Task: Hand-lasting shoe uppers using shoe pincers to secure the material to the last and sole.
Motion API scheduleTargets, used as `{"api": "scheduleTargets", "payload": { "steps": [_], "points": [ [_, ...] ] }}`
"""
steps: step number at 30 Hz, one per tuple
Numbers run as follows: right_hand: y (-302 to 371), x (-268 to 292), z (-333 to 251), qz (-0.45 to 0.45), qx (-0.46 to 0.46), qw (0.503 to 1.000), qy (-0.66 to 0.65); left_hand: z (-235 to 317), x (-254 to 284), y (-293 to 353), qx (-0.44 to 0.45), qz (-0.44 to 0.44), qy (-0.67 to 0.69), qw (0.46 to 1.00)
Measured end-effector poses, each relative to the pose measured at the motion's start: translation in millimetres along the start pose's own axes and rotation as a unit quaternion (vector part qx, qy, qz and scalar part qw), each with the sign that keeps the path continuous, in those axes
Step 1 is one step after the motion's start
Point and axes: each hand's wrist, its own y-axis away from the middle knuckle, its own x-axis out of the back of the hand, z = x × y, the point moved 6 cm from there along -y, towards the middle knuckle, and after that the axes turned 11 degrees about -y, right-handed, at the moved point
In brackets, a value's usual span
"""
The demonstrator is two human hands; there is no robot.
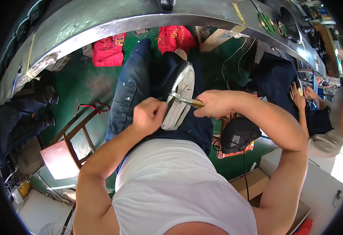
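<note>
A dark shoe (pixel 183 78) lies sole-up across my lap. Its pale underside has a ragged, toothed edge around the toe and ridged folds along the middle. My left hand (pixel 148 116) is closed against the near left side of the shoe, thumb and fingers curled in at its edge. In my right hand (pixel 217 103) I grip metal pincers (pixel 186 100) with a brass-coloured part by my fingers. Their head reaches across the underside to the left edge of the shoe, close to my left hand. Whether the jaws bite on the edge is too small to tell.
A metal bench (pixel 116 21) curves across the far side, with green-handled scissors (pixel 266 23) on it. Red cloths (pixel 108 50) lie beneath. A wooden stool (pixel 61 158) stands left, a black bag (pixel 240 135) right. A co-worker's hands (pixel 298 96) are at far right; another person's legs (pixel 26 113) show left.
</note>
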Motion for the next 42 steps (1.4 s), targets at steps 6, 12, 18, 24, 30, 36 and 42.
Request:
{"api": "scheduleTargets", "payload": {
  "steps": [6,12,18,24,30,36,42],
  "points": [
    [-2,12,-5,0.033,0.019,0.972,0.231,-59,-51,-2,0.197,-0.170,0.141,0.955],
    [-44,15,51,0.211,0.261,0.918,0.210,-58,-58,-10,0.155,-0.258,0.369,0.879],
    [-65,-4,76,0.310,0.346,0.883,0.072,-54,-54,-25,0.154,-0.272,0.274,0.909],
    [-35,-26,94,0.252,0.282,0.923,-0.064,-45,-51,-34,0.155,-0.242,0.152,0.946],
    [-23,-26,88,0.326,0.264,0.905,-0.067,-20,-46,-30,0.167,-0.175,0.018,0.970],
    [-38,-23,71,0.317,0.253,0.899,-0.164,-6,-45,-23,0.092,-0.103,-0.057,0.989],
    [-80,-46,102,0.164,0.232,0.840,-0.461,13,-42,-33,0.037,-0.170,-0.156,0.972]
  ]
}}
